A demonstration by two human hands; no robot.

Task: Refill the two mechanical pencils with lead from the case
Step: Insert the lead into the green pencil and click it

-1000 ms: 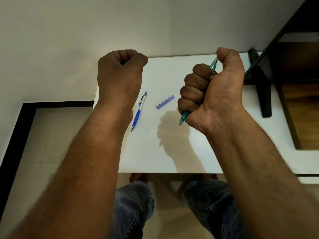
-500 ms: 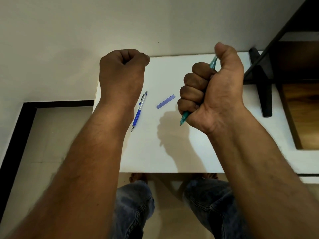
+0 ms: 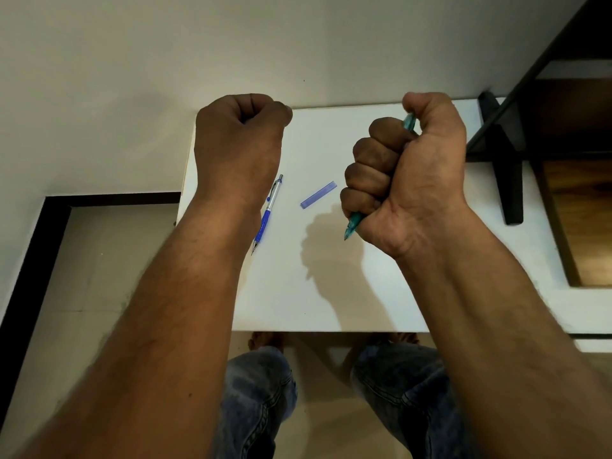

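Fingers (image 3: 369,168) of the right hand (image 3: 410,180) clamp the teal pencil (image 3: 351,226), thumb at its top, while the left hand (image 3: 238,144) is curled into a fist (blue pencil (image 3: 267,215) near the table's (image 3: 331,299) left edge, lead case (image 3: 318,194) beside it).

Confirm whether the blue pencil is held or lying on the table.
Lying: the blue pencil rests flat on the table, no hand gripping it.

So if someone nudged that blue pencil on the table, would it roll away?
Probably not far: the blue mechanical pencil has a clip near its top that should catch. It looks slim and rigid, so likely light and stiff. Its smooth barrel may slide on the white table.
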